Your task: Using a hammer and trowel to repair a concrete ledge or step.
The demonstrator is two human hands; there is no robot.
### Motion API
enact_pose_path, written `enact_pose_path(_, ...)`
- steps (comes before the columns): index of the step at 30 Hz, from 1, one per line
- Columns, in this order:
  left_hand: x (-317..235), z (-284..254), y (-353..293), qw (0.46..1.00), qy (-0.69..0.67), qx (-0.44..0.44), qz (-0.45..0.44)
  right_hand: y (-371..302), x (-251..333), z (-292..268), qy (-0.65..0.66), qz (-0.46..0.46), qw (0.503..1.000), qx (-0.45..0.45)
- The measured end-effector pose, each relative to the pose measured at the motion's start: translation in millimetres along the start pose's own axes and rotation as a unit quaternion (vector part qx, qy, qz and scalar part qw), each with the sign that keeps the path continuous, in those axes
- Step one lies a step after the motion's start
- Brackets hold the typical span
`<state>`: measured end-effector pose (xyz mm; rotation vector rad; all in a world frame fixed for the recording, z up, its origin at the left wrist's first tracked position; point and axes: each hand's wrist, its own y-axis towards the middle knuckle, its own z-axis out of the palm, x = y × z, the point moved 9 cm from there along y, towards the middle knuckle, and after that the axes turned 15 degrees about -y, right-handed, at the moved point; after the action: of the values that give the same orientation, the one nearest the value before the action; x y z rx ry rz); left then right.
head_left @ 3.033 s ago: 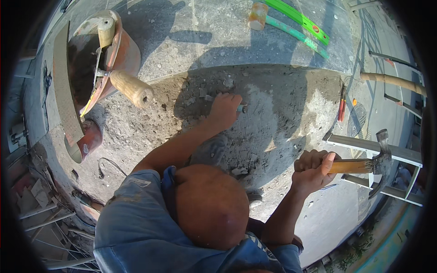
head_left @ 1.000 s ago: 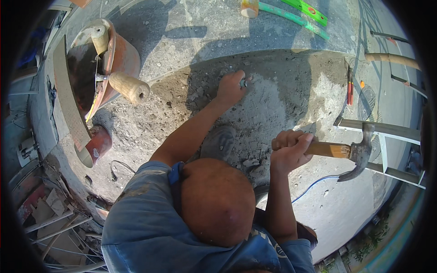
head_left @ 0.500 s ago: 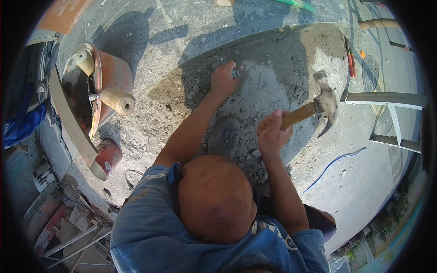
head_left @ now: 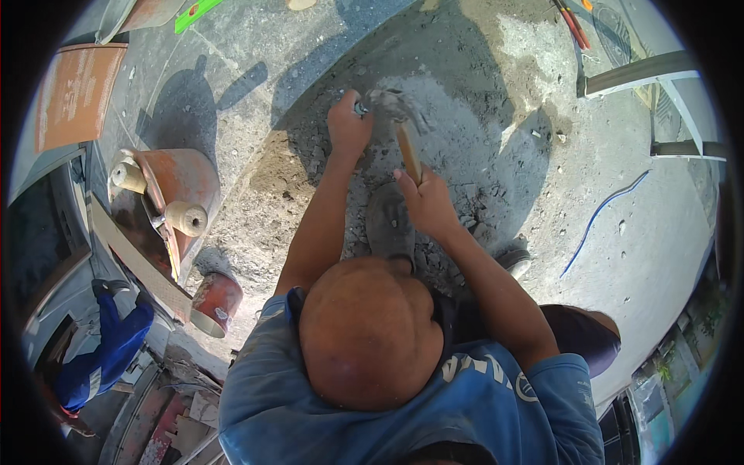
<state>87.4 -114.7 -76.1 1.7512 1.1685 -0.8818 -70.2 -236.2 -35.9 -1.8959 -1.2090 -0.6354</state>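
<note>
My left hand (head_left: 349,130) is closed around what looks like a chisel (head_left: 360,109). Only its greyish-teal end shows above the fist; the rest is hidden. Wrapped around the wooden handle of a claw hammer (head_left: 408,149) is my right hand (head_left: 428,203), thumb along the handle. The hammer's head is smeared by motion and lies just right of the chisel's end; whether they touch, I cannot tell. Below both hands is a rough, chipped patch of concrete (head_left: 434,101) with loose rubble (head_left: 457,217).
On the left stands an orange bucket (head_left: 186,174) with tan-handled tools across it, and a red can (head_left: 217,301) lies nearby. A metal frame (head_left: 643,74), red-handled pliers (head_left: 573,31) and a blue cable (head_left: 604,221) are on the right. Someone in blue clothes (head_left: 116,349) is at lower left.
The hammer has swung from the right toward my left hand, its head pointing away from me now. The whole view has shifted, and more of the person in blue shows.
</note>
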Motion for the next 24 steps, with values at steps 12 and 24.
enact_pose_path(12, -29, 5, -17, 0.998, 0.01, 0.046, 0.034, 6, 81, -173, 0.364, -0.007, 0.899, -0.242)
enact_pose_path(24, -2, -19, -6, 0.997, -0.078, -0.015, -0.002, -9, 16, 1, 0.076, 0.092, 0.988, 0.097)
